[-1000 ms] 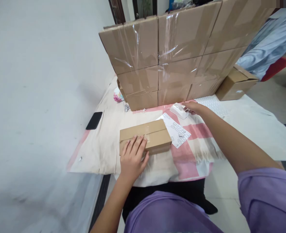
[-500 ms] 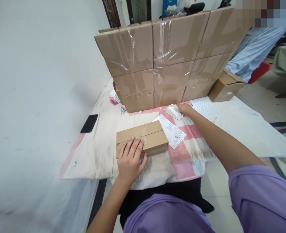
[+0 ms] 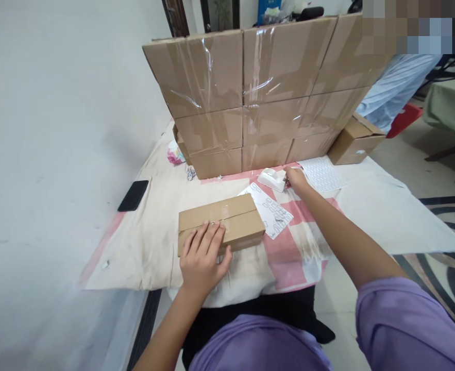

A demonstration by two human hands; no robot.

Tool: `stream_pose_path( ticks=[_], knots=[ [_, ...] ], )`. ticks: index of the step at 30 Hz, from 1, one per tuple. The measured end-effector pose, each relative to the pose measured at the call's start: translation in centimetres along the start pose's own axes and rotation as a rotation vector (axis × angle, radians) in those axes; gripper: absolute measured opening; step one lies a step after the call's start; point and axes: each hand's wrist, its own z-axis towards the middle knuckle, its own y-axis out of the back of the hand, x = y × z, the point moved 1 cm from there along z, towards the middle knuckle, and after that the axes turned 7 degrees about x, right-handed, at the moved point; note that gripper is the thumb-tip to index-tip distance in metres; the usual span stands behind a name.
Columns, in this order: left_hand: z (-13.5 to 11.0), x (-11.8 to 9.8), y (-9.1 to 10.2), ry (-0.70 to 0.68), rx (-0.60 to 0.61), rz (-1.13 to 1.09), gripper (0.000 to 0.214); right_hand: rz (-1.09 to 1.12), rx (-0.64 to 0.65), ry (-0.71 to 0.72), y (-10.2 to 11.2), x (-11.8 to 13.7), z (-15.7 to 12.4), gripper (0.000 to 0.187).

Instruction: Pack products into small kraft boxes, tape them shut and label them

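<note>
A closed brown cardboard box [image 3: 246, 219] lies on the cloth in front of me. My left hand [image 3: 203, 253] rests on its near left part, fingers stretched over the top and thumb at the front side. Beyond the box, my right hand [image 3: 297, 180] is closed at the right end of a white tape dispenser [image 3: 271, 179]. Something small and dark shows at its fingertips, too small to name. Between the box and the dispenser lies a white sheet with printed outlines [image 3: 275, 214], partly hidden by the box.
A wall of taped cartons [image 3: 269, 123] stands behind. A smaller carton [image 3: 354, 144] and a patterned white sheet [image 3: 322, 172] are on the right. A black phone [image 3: 133, 196] lies left, near the wall. A person in light-blue clothing [image 3: 397, 90] is at the back right.
My right hand has shifted slightly off the dispenser's top toward its right end, and more of the dispenser shows. My left hand stays on the box. The whole view has moved slightly.
</note>
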Motion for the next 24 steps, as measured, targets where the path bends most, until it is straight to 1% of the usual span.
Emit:
stream_pose_path(
  ticks=[6, 9, 16, 24],
  knots=[
    [0.1, 0.0, -0.2, 0.006, -0.013, 0.017, 0.045, 0.069, -0.013, 0.02, -0.2, -0.5, 0.0, 0.026],
    [0.1, -0.1, -0.2, 0.004, -0.012, 0.025, 0.045, 0.1, -0.001, 0.028, -0.1, -0.6, -0.1, 0.027],
    [0.0, -0.2, -0.3, 0.016, -0.012, 0.036, 0.046, 0.185, 0.133, 0.038, 0.7, -0.9, 0.1, 0.021],
    [0.2, -0.2, -0.7, 0.018, -0.041, 0.063, 0.044, 0.303, 0.266, 0.111, 1.3, -2.5, 0.0, 0.033]
  ],
)
